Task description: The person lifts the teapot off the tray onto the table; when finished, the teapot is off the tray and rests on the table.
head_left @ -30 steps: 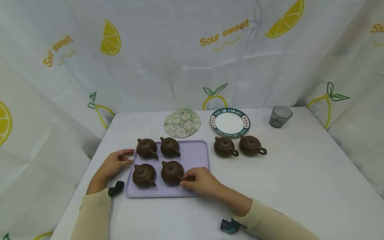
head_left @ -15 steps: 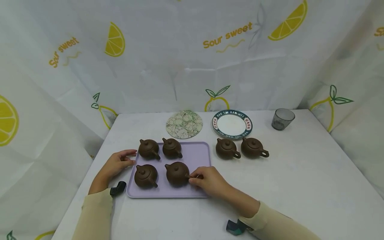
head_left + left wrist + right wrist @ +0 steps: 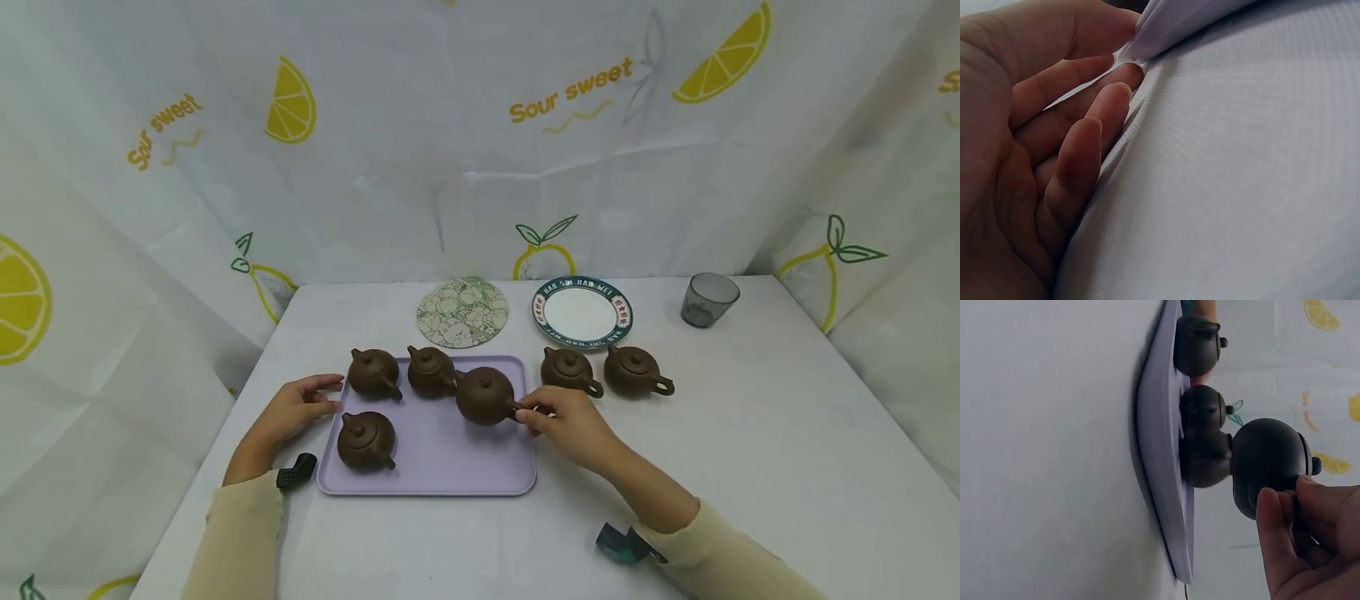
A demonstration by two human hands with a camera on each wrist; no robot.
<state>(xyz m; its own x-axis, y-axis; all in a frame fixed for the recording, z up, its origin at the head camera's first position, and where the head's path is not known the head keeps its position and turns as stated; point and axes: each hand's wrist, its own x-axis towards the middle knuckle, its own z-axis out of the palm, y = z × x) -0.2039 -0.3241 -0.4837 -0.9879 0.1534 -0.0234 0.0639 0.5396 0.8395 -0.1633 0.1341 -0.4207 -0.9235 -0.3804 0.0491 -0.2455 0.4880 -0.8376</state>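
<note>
My right hand [image 3: 576, 423] pinches the handle of a small brown teapot [image 3: 484, 397]. In the right wrist view this teapot [image 3: 1267, 464] hangs clear above the lilac tray [image 3: 1159, 437], lid upward. Two teapots stand at the tray's back left, one [image 3: 372, 373] by the corner and one [image 3: 431, 372] beside it. Another teapot [image 3: 365, 440] sits at the front left. My left hand [image 3: 288, 415] rests at the tray's left edge; in the left wrist view its thumb tip [image 3: 1124, 31] touches the rim, with the other fingers loosely bent by the table.
Two more brown teapots stand right of the tray, one [image 3: 567, 368] partly behind my right hand and one [image 3: 634, 372] farther right. Behind lie a round patterned mat [image 3: 462, 313] and a green-rimmed plate [image 3: 582, 312]. A grey glass [image 3: 708, 300] stands at the back right.
My right hand has lifted the teapot from the tray's front middle and carried it right and back. The left hand has stayed at the tray's edge.
</note>
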